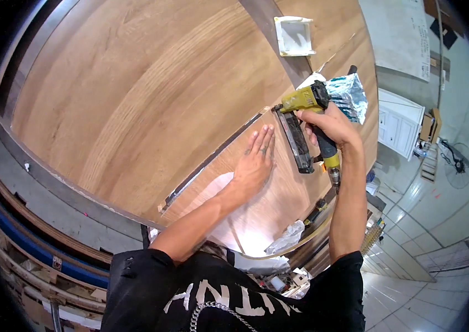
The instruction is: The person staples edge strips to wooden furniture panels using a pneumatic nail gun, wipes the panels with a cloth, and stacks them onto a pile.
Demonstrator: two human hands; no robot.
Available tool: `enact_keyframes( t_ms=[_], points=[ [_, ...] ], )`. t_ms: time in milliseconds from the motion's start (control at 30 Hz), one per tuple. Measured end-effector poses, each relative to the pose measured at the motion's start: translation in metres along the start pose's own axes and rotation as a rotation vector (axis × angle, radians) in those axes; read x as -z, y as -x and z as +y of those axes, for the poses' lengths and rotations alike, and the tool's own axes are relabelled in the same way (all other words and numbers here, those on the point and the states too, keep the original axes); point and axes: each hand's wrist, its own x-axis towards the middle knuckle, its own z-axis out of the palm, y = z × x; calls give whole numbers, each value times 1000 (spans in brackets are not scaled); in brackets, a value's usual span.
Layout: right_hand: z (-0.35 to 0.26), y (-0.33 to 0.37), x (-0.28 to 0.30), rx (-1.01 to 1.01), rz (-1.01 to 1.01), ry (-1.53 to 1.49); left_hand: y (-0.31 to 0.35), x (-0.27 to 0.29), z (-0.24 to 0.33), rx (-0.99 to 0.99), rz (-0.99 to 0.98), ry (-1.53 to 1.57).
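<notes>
My right hand (331, 124) grips a yellow and black nail gun (303, 100) by its handle. The tool's nose meets the far end of a wooden strip edge near the board's dark seam. An air fitting hangs from the base of the handle. My left hand (255, 157) lies flat, fingers stretched out, on a light wood panel (279, 191). Along that panel's far edge runs a thin dark strip (207, 160), just beyond my left fingertips. Beneath and beyond spreads a large wood-grain board (151, 88).
A white square open container (294, 36) and a crumpled silver foil packet (351, 97) sit on the board, right of centre. Clear plastic wrap (285, 237) lies at the near edge. A grey frame (74, 191) borders the left side. At right, a fan (458, 166) stands on the floor.
</notes>
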Motion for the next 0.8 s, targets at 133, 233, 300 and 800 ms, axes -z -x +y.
enact_keyframes(
  t_ms=[133, 233, 300, 800],
  points=[
    [2, -12, -4, 4, 35, 83, 1, -1, -3, -6, 5, 33],
    [-16, -10, -7, -24, 10, 210, 4, 3, -2, -17, 83, 34],
    [-13, -13, -7, 13, 18, 265, 14, 12, -3, -36, 152, 19],
    [-16, 136, -142, 167, 25, 255, 289, 84, -66, 897, 379, 824]
  ],
)
